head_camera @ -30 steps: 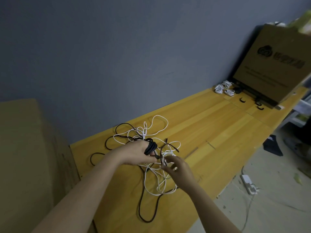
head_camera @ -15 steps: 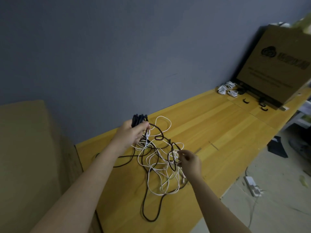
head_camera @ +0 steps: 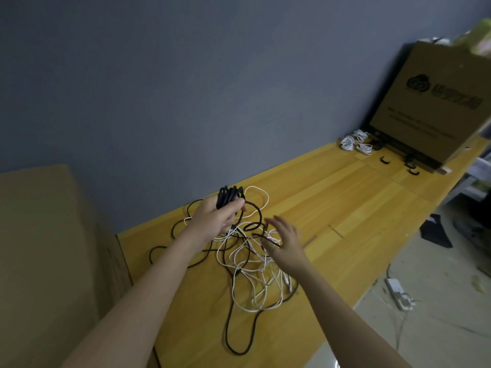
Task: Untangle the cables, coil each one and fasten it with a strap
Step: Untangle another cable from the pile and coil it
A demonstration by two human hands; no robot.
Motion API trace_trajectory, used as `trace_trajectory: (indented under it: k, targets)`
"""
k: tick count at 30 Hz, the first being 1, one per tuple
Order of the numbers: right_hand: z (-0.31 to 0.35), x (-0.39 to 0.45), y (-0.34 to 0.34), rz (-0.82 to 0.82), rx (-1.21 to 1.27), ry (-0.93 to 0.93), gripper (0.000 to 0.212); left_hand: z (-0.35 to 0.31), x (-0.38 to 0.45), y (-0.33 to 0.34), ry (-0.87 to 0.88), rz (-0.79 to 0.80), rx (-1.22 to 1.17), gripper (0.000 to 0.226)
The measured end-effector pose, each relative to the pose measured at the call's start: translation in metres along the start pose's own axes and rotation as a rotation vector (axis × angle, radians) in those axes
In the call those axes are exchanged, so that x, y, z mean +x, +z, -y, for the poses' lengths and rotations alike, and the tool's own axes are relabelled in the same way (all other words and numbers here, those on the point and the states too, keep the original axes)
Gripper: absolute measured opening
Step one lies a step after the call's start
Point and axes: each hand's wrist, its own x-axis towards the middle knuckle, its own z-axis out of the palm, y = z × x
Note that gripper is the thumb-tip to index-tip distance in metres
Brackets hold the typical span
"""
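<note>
A tangle of white cables [head_camera: 255,277] and a long black cable [head_camera: 233,338] lies on the yellow wooden table [head_camera: 345,208]. My left hand [head_camera: 215,219] grips a bundle of black cable loops [head_camera: 228,195], lifted above the tangle. My right hand [head_camera: 284,240] hovers over the tangle with fingers spread and straight; a dark loop of cable runs by its thumb, and no grip on it shows. Several black straps [head_camera: 385,160] lie at the far end of the table.
Coiled white cables [head_camera: 356,142] sit at the far end beside a leaning cardboard box [head_camera: 441,102]. Another cardboard box [head_camera: 39,261] stands at the left. A white power strip [head_camera: 397,290] lies on the floor to the right of the table's edge.
My left hand lifted the black loops up off the table and away from the tangle. My right hand let go of the cables and spread its fingers.
</note>
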Motion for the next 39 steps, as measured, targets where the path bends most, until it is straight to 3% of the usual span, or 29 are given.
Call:
trace_trajectory:
  k: [2, 5, 7, 11, 13, 16, 20, 23, 27, 31, 35, 39]
  targets:
    - [0.004, 0.003, 0.007, 0.071, -0.067, -0.035, 0.041, 0.0, 0.0, -0.001, 0.001, 0.003, -0.023, 0.026]
    - [-0.002, 0.004, 0.012, -0.049, -0.036, 0.026, 0.02, 0.0, 0.0, -0.005, 0.006, -0.058, -0.101, 0.027]
    - [-0.017, 0.001, 0.01, -0.08, -0.1, 0.11, 0.019, -0.001, 0.001, -0.009, 0.022, -0.142, -0.181, 0.027]
    - [-0.043, -0.012, 0.009, 0.057, -0.207, 0.206, 0.024, -0.001, 0.002, -0.014, 0.043, -0.198, -0.22, 0.028]
    - [-0.04, -0.014, 0.007, 0.027, -0.268, 0.174, 0.031, -0.001, 0.003, -0.011, 0.04, -0.177, -0.183, 0.028]
    - [-0.019, -0.008, 0.002, -0.082, -0.51, -0.031, 0.038, -0.001, 0.004, -0.005, 0.047, -0.139, -0.158, 0.029]
    - [0.021, 0.004, 0.005, -0.028, -0.108, -0.216, 0.045, -0.001, 0.003, -0.001, 0.043, -0.098, -0.143, 0.034]
    - [0.035, 0.015, 0.0, 0.049, 0.022, -0.178, 0.022, -0.001, 0.001, -0.002, 0.034, -0.122, -0.147, 0.029]
    - [0.044, 0.022, -0.024, -0.138, 0.403, -0.012, 0.01, -0.002, 0.001, -0.011, 0.026, -0.192, -0.148, 0.028]
    - [0.057, 0.013, -0.022, -0.294, 0.211, -0.023, 0.019, 0.0, 0.0, -0.008, 0.034, -0.146, -0.135, 0.027]
    - [0.074, -0.009, 0.004, -0.14, 0.579, 0.172, 0.005, 0.0, 0.001, -0.001, 0.053, -0.097, -0.109, 0.029]
    - [0.083, -0.011, 0.015, -0.011, 1.062, 0.285, 0.017, -0.001, 0.0, 0.0, 0.046, -0.092, -0.09, 0.028]
